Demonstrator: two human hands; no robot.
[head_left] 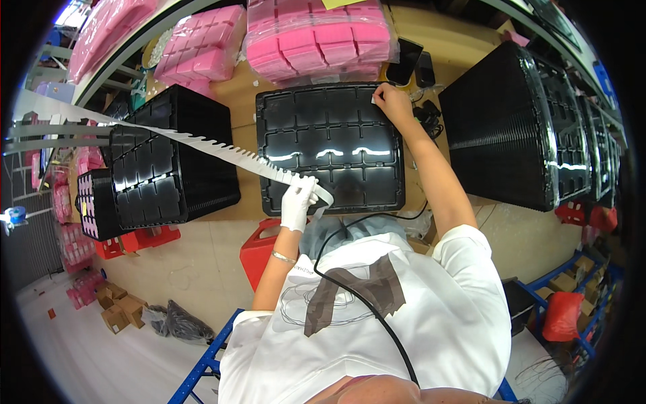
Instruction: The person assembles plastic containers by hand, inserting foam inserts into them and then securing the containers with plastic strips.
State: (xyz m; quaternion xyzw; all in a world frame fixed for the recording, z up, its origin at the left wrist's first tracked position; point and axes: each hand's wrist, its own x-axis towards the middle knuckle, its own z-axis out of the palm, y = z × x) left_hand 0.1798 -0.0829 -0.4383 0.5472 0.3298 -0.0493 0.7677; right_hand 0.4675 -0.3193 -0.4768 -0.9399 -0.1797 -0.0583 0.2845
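A black plastic tray (296,120) with moulded compartments lies in front of me on the brown tabletop. At its near edge, my left hand (296,204), in a white glove, is closed on a long white label strip (232,153). The strip runs up to the left past the tray stack, with notched pieces along one edge; a short loop of it curls beside my fingers. My bare right hand (390,101) is at the tray's far right corner, fingers pinched on a small white piece (374,100) that looks like a label. Whether that piece touches the tray, I cannot tell.
Tall stacks of black trays stand on the left (205,155) and right (498,135). Bagged pink foam blocks (316,47) sit behind the tray. A dark phone (404,60) and cables (427,118) lie at the back right. A red container (258,254) is below the table's near edge.
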